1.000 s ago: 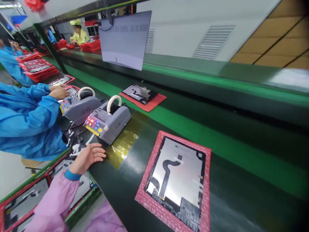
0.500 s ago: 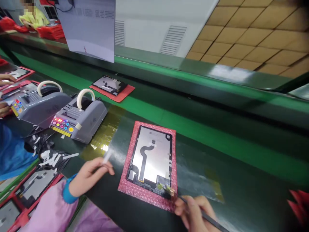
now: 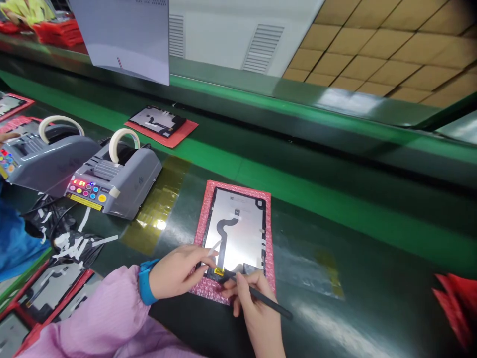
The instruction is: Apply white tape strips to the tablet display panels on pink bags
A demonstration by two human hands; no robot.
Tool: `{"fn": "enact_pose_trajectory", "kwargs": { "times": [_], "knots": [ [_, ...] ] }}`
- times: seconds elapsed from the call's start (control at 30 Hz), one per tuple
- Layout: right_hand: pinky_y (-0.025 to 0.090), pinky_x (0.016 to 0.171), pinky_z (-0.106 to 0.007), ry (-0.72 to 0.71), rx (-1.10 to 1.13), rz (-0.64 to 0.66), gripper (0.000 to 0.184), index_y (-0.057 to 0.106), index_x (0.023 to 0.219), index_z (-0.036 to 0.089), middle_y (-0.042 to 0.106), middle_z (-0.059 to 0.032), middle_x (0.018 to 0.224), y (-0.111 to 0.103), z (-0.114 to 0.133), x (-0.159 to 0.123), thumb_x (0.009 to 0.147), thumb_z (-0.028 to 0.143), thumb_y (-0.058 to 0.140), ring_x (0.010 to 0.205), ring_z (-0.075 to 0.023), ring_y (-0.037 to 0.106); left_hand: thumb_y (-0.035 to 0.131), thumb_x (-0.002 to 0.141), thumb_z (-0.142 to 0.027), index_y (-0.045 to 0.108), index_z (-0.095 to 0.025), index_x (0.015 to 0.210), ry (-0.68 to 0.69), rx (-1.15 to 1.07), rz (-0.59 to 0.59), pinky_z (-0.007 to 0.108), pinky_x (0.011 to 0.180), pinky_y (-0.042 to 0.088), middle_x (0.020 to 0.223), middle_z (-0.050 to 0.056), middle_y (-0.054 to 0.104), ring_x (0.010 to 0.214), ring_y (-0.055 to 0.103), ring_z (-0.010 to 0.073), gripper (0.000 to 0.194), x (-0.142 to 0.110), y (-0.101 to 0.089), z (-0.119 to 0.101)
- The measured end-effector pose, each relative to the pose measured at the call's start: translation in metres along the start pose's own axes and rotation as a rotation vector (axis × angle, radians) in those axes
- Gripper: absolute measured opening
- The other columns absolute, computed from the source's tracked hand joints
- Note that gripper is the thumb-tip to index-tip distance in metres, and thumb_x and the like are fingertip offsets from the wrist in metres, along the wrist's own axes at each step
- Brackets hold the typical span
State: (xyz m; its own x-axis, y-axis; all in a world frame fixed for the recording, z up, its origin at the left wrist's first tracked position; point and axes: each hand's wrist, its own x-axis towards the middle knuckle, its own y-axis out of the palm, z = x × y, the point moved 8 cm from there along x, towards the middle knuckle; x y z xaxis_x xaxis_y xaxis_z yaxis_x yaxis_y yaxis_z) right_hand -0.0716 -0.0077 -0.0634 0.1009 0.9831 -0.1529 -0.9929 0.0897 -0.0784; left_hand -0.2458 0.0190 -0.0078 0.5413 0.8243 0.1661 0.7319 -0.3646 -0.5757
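Tool [image 3: 274, 304], dark & slim, pinched tight in my R hand [image 3: 257, 303]; pale strip [image 3: 215, 246] at L hand [image 3: 177, 273] fingertips, can't tell if gripped. Both over panel [image 3: 246, 238]'s near end, on pink bubble wrap [image 3: 209, 291], R of tape dispenser [image 3: 132, 191].

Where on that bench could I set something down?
Bare bench lies at right, between the yellow tape patch and red packaging; the green strip behind the display panel is bare. Crowded: left, around tape dispensers and tape scraps, and beneath left hand and right hand.
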Motion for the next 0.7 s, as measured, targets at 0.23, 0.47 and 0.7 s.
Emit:
{"fn": "enact_pose_trajectory", "kwargs": {
  "times": [0.23, 0.47, 0.7],
  "knots": [
    [0.048, 0.037, -0.023, 0.002, -0.050, -0.013, 0.042, 0.051, 0.068, 0.022, 0.072, -0.0047, 0.064, 0.0025, -0.0002, 0.0013, 0.090, 0.056, 0.064, 0.032, -0.0105, 0.054, 0.044, 0.096, -0.013, 0.059, -0.018, 0.110, 0.012, 0.025, -0.015, 0.040, 0.099, 0.053, 0.114, 0.012, 0.072, 0.104, 0.069, 0.0224, 0.021, -0.0004, -0.0001, 0.0012],
    [0.049, 0.038, -0.023, 0.031, -0.067, -0.023, 0.043, 0.052, 0.068, 0.022, 0.072, -0.0047, 0.064, -0.0005, -0.0042, 0.0007, 0.089, 0.057, 0.064, 0.033, -0.0101, 0.053, 0.044, 0.095, -0.012, 0.058, -0.019, 0.110, 0.020, 0.010, 0.000, 0.039, 0.100, 0.052, 0.113, 0.010, 0.073, 0.107, 0.069, 0.0218, 0.022, -0.0001, -0.0002, 0.0003],
    [0.048, 0.036, -0.023, 0.062, -0.052, -0.002, 0.042, 0.052, 0.068, 0.022, 0.072, -0.0048, 0.064, -0.0013, -0.0090, 0.0006, 0.088, 0.057, 0.065, 0.033, -0.0102, 0.053, 0.043, 0.095, -0.012, 0.058, -0.018, 0.109, 0.014, 0.024, -0.001, 0.039, 0.100, 0.051, 0.118, 0.012, 0.071, 0.108, 0.068, 0.0223, 0.021, -0.0002, 0.0008, 0.0019]
  ]
}}
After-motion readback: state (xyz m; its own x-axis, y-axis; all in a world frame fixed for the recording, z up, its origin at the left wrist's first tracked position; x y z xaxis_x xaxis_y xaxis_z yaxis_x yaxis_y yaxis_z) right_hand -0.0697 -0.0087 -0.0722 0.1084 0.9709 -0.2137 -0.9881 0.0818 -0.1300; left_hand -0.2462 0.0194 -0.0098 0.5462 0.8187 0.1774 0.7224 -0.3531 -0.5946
